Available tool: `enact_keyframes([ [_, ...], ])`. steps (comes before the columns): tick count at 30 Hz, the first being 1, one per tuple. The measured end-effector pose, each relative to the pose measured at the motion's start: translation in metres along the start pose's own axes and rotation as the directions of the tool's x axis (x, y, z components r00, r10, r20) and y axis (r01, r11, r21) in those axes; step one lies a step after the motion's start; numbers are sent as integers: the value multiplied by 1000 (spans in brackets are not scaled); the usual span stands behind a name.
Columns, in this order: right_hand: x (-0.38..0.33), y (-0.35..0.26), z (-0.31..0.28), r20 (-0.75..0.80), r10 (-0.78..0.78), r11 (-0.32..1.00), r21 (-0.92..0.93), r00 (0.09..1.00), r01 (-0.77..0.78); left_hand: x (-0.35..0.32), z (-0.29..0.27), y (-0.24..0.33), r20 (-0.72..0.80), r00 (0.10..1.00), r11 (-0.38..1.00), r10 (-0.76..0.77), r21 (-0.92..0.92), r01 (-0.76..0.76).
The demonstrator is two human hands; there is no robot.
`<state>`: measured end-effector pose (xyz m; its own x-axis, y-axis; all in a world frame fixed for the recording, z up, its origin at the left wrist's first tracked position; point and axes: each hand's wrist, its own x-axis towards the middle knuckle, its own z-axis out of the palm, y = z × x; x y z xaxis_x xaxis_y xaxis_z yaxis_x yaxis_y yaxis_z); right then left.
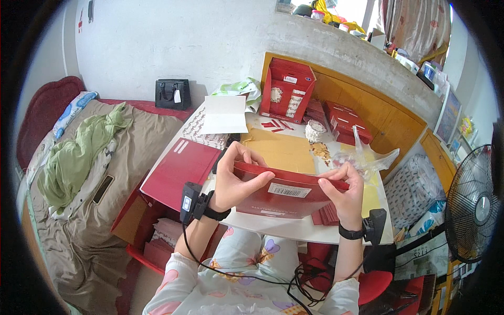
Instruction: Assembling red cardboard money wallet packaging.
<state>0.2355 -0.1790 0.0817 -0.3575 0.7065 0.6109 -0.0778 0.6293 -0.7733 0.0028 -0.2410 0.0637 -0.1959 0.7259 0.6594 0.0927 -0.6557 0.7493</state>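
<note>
Red flat carton [286, 195], still unfolded into a thin sleeve with a white label strip on its face, is held up over the near edge of the table [294, 227], its top edge pinched from both ends. By my reading it has not yet been opened into a box: it is flat, no flaps are tucked, and nothing sits inside. A finished red box [287, 90] stands upright at the far side of the table, so at least one looks done. More flat red pieces [181, 169] lie to the left, which suggests a good share remains. Left hand [231, 181] has its fingers closed on the carton's left top corner. Right hand [346, 191] has its fingers closed on the right corner.
</note>
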Motion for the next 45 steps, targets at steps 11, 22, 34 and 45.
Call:
enact_keyframes([
  [11,-1,-4,5,-35,-56,997,-62,998,54,-1,3,5,-80,997,995,-8,100,16],
  [22,12,-21,1,96,-50,954,-290,994,76,-3,2,4,-73,997,991,35,131,-25],
  [34,36,-39,19,305,-31,799,-564,952,207,-1,2,2,-44,996,988,77,140,-71],
  [45,31,-32,12,343,-254,737,-537,904,411,-1,-5,-6,-14,994,992,111,55,-110],
])
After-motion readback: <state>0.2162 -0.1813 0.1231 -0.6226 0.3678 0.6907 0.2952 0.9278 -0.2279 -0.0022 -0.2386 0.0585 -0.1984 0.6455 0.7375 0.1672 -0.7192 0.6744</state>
